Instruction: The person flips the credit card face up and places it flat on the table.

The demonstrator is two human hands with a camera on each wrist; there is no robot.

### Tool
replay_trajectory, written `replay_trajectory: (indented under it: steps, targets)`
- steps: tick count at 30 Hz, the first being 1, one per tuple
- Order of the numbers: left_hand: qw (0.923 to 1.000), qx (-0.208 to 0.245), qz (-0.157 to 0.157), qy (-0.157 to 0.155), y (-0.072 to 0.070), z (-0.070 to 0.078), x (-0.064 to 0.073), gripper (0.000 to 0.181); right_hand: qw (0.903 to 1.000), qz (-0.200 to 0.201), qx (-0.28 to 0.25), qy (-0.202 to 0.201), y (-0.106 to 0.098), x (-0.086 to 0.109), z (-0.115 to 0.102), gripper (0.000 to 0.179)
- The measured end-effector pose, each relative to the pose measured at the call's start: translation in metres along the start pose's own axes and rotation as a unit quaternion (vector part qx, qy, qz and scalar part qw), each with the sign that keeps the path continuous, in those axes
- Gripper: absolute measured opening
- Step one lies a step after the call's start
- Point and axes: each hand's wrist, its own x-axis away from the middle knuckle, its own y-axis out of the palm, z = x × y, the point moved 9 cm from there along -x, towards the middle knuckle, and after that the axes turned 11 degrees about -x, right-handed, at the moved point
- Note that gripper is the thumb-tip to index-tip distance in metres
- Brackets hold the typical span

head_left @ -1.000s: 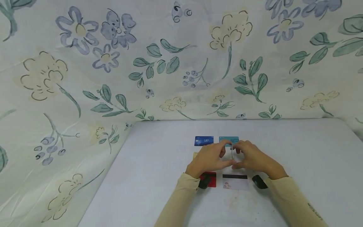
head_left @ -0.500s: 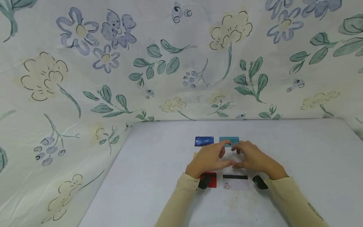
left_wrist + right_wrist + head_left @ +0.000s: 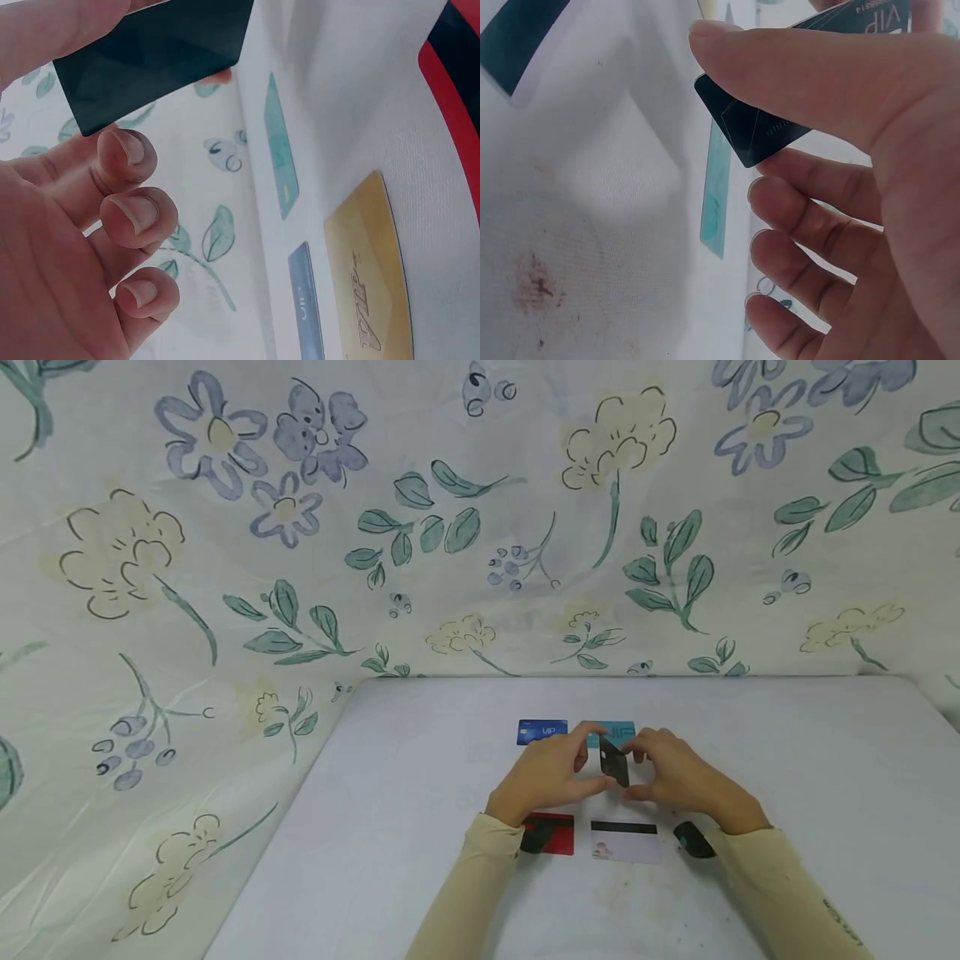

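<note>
A black card [image 3: 613, 762] with VIP lettering on one face is raised above the table in the head view, tilted on edge between both hands. My left hand [image 3: 551, 777] pinches it with thumb and fingertips; in the left wrist view its other fingers curl loosely below the card's plain dark face. My right hand [image 3: 682, 781] holds the opposite side, its thumb [image 3: 795, 79] lying across the lettered face in the right wrist view. Behind the hands lie a blue VIP card [image 3: 542, 732] and a teal card [image 3: 622, 732], the latter partly covered by fingers.
Nearer on the white table [image 3: 375, 827] are a red card [image 3: 561, 837] with a black stripe and a white card [image 3: 624, 845] with a black stripe. A gold card [image 3: 367, 277] shows in the left wrist view. Floral cloth [image 3: 450, 552] hangs behind the table.
The card has turned from nearly edge-on to showing its dark face. My hands have shifted slightly apart around it, and the left hand now hides the gold card's edge.
</note>
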Motion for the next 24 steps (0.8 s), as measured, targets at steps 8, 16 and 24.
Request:
replay_trajectory:
  steps: [8, 16, 24]
  targets:
    - [0.9997, -0.008, -0.017, -0.016, 0.002, -0.005, 0.002, 0.063, 0.9999, 0.002, 0.002, 0.016, -0.002, 0.002, 0.002, 0.058]
    - [0.9993, -0.010, -0.026, -0.023, 0.001, -0.007, 0.004, 0.064, 0.9994, -0.001, 0.009, 0.034, -0.004, 0.005, 0.006, 0.058]
    - [0.9979, -0.045, -0.032, -0.032, 0.002, -0.012, 0.005, 0.061, 0.9994, 0.004, 0.018, 0.031, -0.007, 0.004, 0.005, 0.060]
